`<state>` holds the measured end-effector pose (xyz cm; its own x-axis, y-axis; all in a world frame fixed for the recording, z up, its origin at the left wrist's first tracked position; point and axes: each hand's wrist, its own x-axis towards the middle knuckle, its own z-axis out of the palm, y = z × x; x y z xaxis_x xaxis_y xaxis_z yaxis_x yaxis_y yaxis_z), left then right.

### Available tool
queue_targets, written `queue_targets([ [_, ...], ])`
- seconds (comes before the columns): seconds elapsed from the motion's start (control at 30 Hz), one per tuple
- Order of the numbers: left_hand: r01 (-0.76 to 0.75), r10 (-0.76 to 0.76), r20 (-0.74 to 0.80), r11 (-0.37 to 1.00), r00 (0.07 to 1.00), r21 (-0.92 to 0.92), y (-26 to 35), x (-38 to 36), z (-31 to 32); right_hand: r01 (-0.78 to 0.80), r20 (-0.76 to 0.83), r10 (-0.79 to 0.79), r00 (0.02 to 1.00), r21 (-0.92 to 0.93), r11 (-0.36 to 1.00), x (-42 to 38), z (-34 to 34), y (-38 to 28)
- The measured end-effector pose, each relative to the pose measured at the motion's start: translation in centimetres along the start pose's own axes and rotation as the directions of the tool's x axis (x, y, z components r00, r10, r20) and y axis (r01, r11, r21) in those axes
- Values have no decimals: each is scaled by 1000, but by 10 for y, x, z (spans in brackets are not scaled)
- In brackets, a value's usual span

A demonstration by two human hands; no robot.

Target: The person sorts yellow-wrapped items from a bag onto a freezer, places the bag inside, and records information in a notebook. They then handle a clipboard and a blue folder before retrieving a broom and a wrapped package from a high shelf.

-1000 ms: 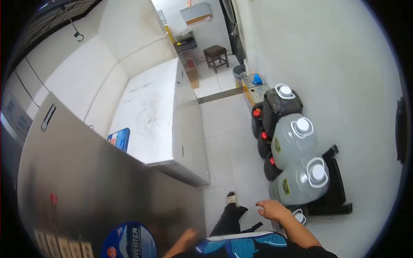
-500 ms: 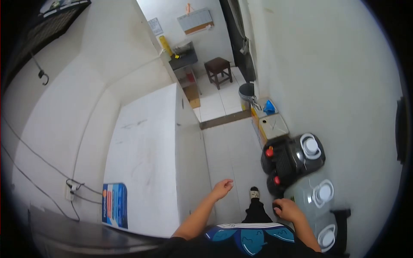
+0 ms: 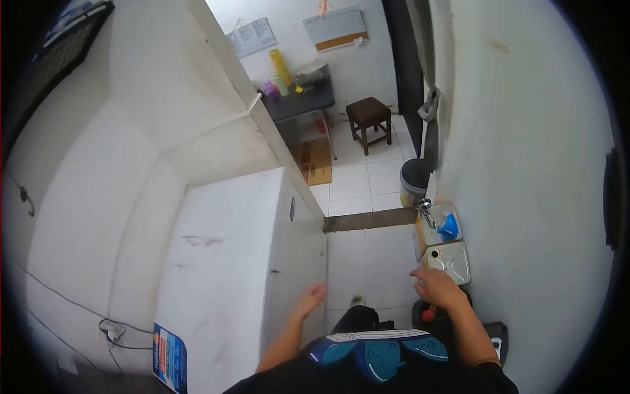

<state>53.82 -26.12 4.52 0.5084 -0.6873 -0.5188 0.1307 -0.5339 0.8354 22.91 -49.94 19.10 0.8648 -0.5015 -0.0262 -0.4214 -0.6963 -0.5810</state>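
My left hand (image 3: pixel 311 301) hangs beside the wall of the white chest freezer (image 3: pixel 226 253), slightly blurred, with its fingers loosely apart and nothing visible in them. On the other side, my right hand (image 3: pixel 436 287) hovers over the dark jugs, close to a square tin can (image 3: pixel 453 268). Its fingers are loosely bent and apart, and I see nothing in them. A red cap (image 3: pixel 428 315) on a dark jug shows below the hand. My right forearm hides part of these jugs.
A blue funnel (image 3: pixel 448 226) rests on a second tin beyond the first. Past the doorway's raised sill (image 3: pixel 371 220) stand a grey bucket (image 3: pixel 413 180), a brown stool (image 3: pixel 369 113) and a dark table (image 3: pixel 302 102) with bottles. White walls border both sides.
My view has moved forward toward the doorway. The clear jugs have left the view, and my right hand is now over the dark jugs near the tins. One foot shows farther back.
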Motion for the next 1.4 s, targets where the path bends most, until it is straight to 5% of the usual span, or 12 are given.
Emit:
queue_targets([
  [0.27, -51, 49, -30, 997, 998, -55, 128, 210, -59, -73, -20, 75, 997, 96, 993, 204, -28, 56],
  [0.63, -285, 279, 113, 958, 954, 37, 367, 481, -32, -265, -43, 283, 958, 237, 935, 411, -103, 149],
  [0.73, -299, 296, 83, 954, 952, 24, 382, 537, -31, -207, -18, 217, 976, 232, 950, 482, -121, 192],
  [0.83, -84, 83, 14, 996, 996, 11, 383, 578, -45, -130, 8, 130, 991, 156, 979, 574, -155, 209],
  [1.07, -34, -11, -276, 987, 961, -160, 407, 626, -99, 68, 170, -96, 981, 162, 984, 759, -184, 231],
  [1.4, -73, -72, -427, 946, 901, -315, 377, 775, -187, 278, 291, -331, 898, 209, 938, 987, -99, 248],
])
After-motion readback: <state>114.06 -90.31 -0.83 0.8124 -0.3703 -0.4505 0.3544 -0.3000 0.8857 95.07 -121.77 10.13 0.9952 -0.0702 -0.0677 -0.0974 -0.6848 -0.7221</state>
